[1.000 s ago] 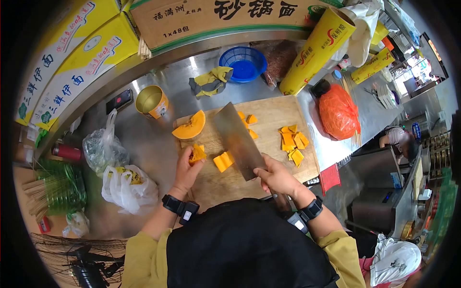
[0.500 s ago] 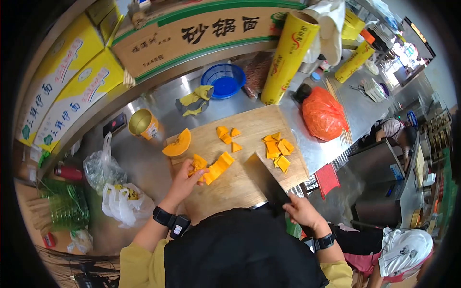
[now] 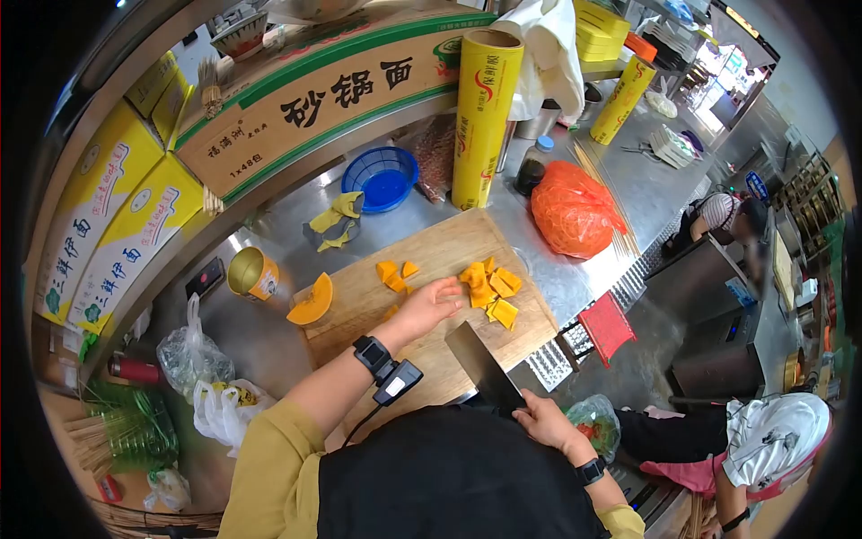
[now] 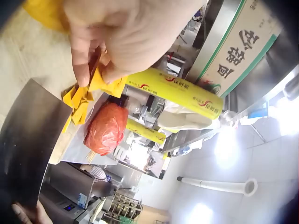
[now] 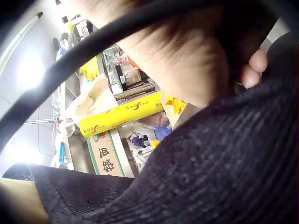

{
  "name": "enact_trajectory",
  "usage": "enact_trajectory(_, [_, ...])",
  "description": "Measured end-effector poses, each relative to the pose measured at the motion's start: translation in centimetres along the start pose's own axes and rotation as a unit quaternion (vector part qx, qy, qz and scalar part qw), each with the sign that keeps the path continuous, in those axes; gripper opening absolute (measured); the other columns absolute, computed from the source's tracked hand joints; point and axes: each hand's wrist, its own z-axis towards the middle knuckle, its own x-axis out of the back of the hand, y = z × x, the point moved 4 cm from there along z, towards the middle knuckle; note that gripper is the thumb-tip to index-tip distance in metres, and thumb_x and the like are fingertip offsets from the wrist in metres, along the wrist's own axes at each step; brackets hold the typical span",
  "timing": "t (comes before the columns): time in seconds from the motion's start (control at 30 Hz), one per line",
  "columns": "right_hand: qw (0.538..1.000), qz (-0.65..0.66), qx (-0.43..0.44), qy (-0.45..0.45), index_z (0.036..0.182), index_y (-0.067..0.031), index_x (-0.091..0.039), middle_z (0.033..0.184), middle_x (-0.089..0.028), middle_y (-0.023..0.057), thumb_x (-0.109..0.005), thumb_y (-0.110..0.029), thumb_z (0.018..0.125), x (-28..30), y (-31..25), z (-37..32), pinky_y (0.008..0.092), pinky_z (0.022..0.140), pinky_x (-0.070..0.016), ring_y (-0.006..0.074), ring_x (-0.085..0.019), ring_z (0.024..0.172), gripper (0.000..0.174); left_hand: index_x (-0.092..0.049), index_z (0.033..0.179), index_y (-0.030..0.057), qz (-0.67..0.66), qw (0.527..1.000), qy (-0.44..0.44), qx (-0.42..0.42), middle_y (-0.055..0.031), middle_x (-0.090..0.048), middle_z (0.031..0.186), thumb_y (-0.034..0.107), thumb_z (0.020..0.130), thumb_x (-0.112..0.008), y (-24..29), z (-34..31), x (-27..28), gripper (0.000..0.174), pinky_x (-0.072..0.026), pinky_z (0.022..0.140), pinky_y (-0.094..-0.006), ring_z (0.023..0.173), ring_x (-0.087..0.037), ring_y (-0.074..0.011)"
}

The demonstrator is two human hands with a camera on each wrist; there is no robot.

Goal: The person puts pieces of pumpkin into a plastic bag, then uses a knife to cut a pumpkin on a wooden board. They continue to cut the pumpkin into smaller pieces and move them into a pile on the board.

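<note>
My left hand [image 3: 431, 305] reaches across the wooden cutting board [image 3: 449, 241] to the pile of cut pumpkin pieces [image 3: 504, 313] on its right side. In the left wrist view, thumb and fingers pinch a pumpkin piece [image 4: 99, 84] over that pile. My right hand [image 3: 545, 422] grips a cleaver [image 3: 485, 364] by its handle, the broad blade pointing up and left over the board's near right edge. A thick pumpkin wedge [image 3: 312, 302] lies at the board's left edge. Several smaller pumpkin pieces [image 3: 391, 278] lie near the board's middle, partly hidden by the left hand.
Behind the board are a blue basket [image 3: 386, 184], a yellow-grey cloth [image 3: 336, 221] and an upright yellow film roll [image 3: 485, 126]. A red plastic bag [image 3: 575, 211] stands to the right, an open can [image 3: 252, 273] to the left. Another person [image 3: 772, 440] is at the lower right.
My left hand has carried pumpkin from the board's left side rightward to the pile. The cleaver has moved from mid-board to the near right edge. The head view has shifted right.
</note>
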Motion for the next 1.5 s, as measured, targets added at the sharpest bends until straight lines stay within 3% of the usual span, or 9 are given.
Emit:
enact_trajectory(0.2, [1.000, -0.012, 0.010, -0.007, 0.105, -0.0001, -0.049, 0.070, -0.064, 0.0142, -0.057, -0.010, 0.096, 1.0, -0.3, 0.4, 0.0347, 0.052, -0.0498, 0.0208, -0.063, 0.052, 0.016, -0.051, 0.135, 0.0044, 0.148, 0.977, 0.101, -0.118, -0.0102, -0.056, 0.133, 0.013, 0.091, -0.065, -0.7, -6.3, 4.2, 0.047, -0.0498, 0.092, -0.0332, 0.114, -0.057, -0.0218])
enact_trajectory(0.3, [1.000, 0.013, -0.008, -0.011, 0.107, 0.0003, -0.049, 0.068, -0.064, 0.0139, -0.057, -0.010, 0.095, 1.3, -1.0, 1.8, 0.0340, 0.052, -0.0498, 0.0210, -0.063, 0.052, 0.018, -0.053, 0.132, 0.0055, 0.447, 0.852, 0.213, -0.170, -0.0114, -0.056, 0.127, 0.017, 0.085, -0.071, -0.6, -12.5, 6.4, 0.051, -0.0450, 0.098, -0.0386, 0.115, -0.055, -0.0292])
enact_trajectory(0.43, [0.997, -0.076, 0.019, -0.017, 0.111, 0.0012, -0.050, 0.068, -0.064, 0.0170, -0.057, -0.011, 0.095, 1.3, -3.2, 4.0, 0.0376, 0.053, -0.0513, 0.0265, -0.064, 0.053, 0.021, -0.058, 0.122, 0.0058, 0.435, 0.865, 0.228, -0.099, -0.0133, -0.054, 0.127, 0.018, 0.079, -0.076, -3.4, -16.0, 6.5, 0.048, -0.0415, 0.103, -0.0401, 0.118, -0.052, -0.0339])
enact_trajectory(0.63, [0.987, -0.148, 0.060, -0.009, 0.110, 0.0007, -0.049, 0.068, -0.064, 0.0203, -0.057, -0.012, 0.095, 0.1, -2.1, 6.4, 0.0414, 0.057, -0.0518, 0.0320, -0.066, 0.058, 0.022, -0.058, 0.119, 0.0046, 0.351, 0.896, 0.242, -0.124, -0.0126, -0.064, 0.112, 0.019, 0.083, -0.075, -5.0, -14.3, 6.9, 0.043, -0.0524, 0.089, -0.0353, 0.100, -0.065, -0.0300])
enact_trajectory(0.73, [0.990, -0.134, 0.032, -0.011, 0.110, 0.0006, -0.049, 0.068, -0.064, 0.0210, -0.057, -0.012, 0.095, 0.3, -2.9, 5.7, 0.0420, 0.058, -0.0516, 0.0328, -0.066, 0.059, 0.021, -0.058, 0.116, 0.0043, 0.001, 0.986, 0.168, 0.024, -0.0117, -0.067, 0.098, 0.026, 0.091, -0.068, -8.0, -12.9, 7.8, 0.034, -0.0551, 0.078, -0.0305, 0.083, -0.070, -0.0218])
enact_trajectory(0.87, [0.996, -0.086, -0.004, -0.017, 0.110, 0.0011, -0.048, 0.068, -0.064, 0.0205, -0.057, -0.010, 0.095, 0.0, -3.1, 5.0, 0.0405, 0.056, -0.0512, 0.0311, -0.065, 0.056, 0.021, -0.059, 0.112, 0.0047, -0.079, 0.961, 0.187, 0.189, -0.0119, -0.067, 0.096, 0.036, 0.097, -0.059, -7.8, -13.7, 7.9, 0.035, -0.0543, 0.069, -0.0289, 0.071, -0.067, -0.0179])
enact_trajectory(1.03, [0.996, -0.086, 0.004, -0.016, 0.111, 0.0022, -0.048, 0.068, -0.064, 0.0196, -0.056, -0.010, 0.095, -0.2, -3.0, 5.1, 0.0398, 0.055, -0.0509, 0.0301, -0.065, 0.055, 0.022, -0.059, 0.114, 0.0043, 0.430, 0.861, 0.270, 0.009, -0.0106, -0.062, 0.112, 0.035, 0.093, -0.063, -6.2, -14.9, 7.6, 0.038, -0.0533, 0.082, -0.0374, 0.088, -0.064, -0.0275])
enact_trajectory(1.23, [0.995, -0.104, -0.003, -0.011, 0.112, 0.0024, -0.047, 0.071, -0.065, 0.0206, -0.056, -0.010, 0.095, -0.4, -3.3, 5.0, 0.0403, 0.057, -0.0513, 0.0311, -0.065, 0.057, 0.023, -0.062, 0.114, 0.0052, 0.488, 0.842, 0.156, -0.169, -0.0097, -0.060, 0.115, 0.023, 0.082, -0.073, -4.7, -15.9, 6.3, 0.038, -0.0484, 0.091, -0.0377, 0.105, -0.056, -0.0301])
enact_trajectory(1.5, [0.984, -0.171, 0.033, 0.021, 0.111, 0.0020, -0.048, 0.087, -0.067, 0.0274, -0.059, -0.012, 0.092, -1.0, -2.9, 4.8, 0.0513, 0.076, -0.0513, 0.0465, -0.063, 0.087, 0.026, -0.065, 0.106, 0.0063, 0.449, 0.860, 0.176, -0.169, -0.0076, -0.064, 0.102, 0.023, 0.076, -0.078, -5.4, -15.9, 6.4, 0.037, -0.0500, 0.085, -0.0379, 0.098, -0.059, -0.0284])
